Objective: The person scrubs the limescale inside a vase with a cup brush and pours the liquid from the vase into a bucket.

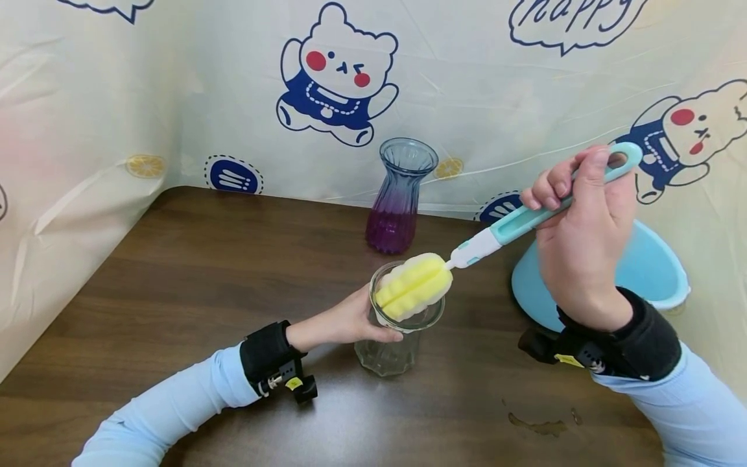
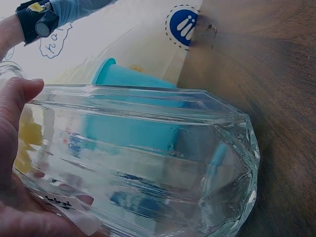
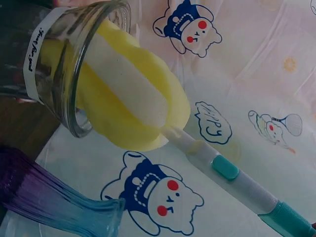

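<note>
The sheet hangs behind everything; only the right wrist view takes in its printed figure with a racket. The table spreads across the head view but fills just one side of the left wrist view. The bucket stands at the right in the head view; the left wrist view shows it partly through the jar, and the right wrist view misses it. The jar tilts near the middle of the table; I cannot tell whether its base touches the wood. The vase, upright behind it, shows in the head and right wrist views. The brush has its sponge partly inside the jar's mouth. The right hand grips its handle, plainest from the head; the left hand holds the jar near the rim. Lettering on the label shows only in the wrist views.

Counted: one sheet, one table, one bucket, one jar, one vase, one brush, two hands, two wrist straps, one label.
</note>
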A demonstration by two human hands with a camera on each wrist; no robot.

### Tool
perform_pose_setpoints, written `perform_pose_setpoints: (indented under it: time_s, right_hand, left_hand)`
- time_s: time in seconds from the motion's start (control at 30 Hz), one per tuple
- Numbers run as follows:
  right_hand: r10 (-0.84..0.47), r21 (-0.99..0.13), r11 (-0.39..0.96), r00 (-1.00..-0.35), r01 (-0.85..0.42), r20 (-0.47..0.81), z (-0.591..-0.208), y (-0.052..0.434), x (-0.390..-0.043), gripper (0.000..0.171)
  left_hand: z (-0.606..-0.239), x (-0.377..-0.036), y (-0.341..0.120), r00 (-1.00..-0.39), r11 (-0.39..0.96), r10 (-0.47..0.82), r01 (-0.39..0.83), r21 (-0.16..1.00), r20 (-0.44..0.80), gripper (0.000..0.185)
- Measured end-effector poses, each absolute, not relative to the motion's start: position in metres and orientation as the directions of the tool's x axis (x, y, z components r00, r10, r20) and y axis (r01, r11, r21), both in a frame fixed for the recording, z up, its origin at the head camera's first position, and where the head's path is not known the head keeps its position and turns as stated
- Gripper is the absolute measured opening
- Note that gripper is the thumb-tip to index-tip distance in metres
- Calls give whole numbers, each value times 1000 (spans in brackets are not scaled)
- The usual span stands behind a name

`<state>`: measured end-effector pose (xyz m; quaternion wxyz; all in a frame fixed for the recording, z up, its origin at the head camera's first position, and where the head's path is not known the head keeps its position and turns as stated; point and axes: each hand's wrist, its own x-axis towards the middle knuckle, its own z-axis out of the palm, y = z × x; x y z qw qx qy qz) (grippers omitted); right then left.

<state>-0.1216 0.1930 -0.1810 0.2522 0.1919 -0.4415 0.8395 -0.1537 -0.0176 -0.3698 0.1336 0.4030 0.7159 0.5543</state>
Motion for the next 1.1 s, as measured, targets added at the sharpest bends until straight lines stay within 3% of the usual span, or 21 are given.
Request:
perform_pose_setpoints:
  time_s: [0.2,0.4,0.73,1.1]
  right_hand:
    - [295,-645,-455,-788,-614,541,-193,183,-128,17]
    - [184,-709,-395,-806,-585,562,-222,170,-133,19]
    - [140,-779,-348,-851,-521,506,-258,160,-134,15]
    - [-74,-819,-380,-869,-429,490,-282,157,-133,17]
  left_hand:
    - [-369,-155,-19,-631,66,735,430,900,248,84]
    - [-370,-155,-15,-630,62,737,424,904,245,73]
    - [-369,-155,-13,-615,57,749,431,901,247,69]
    - [-368,-154,-19,-621,62,743,436,898,250,70]
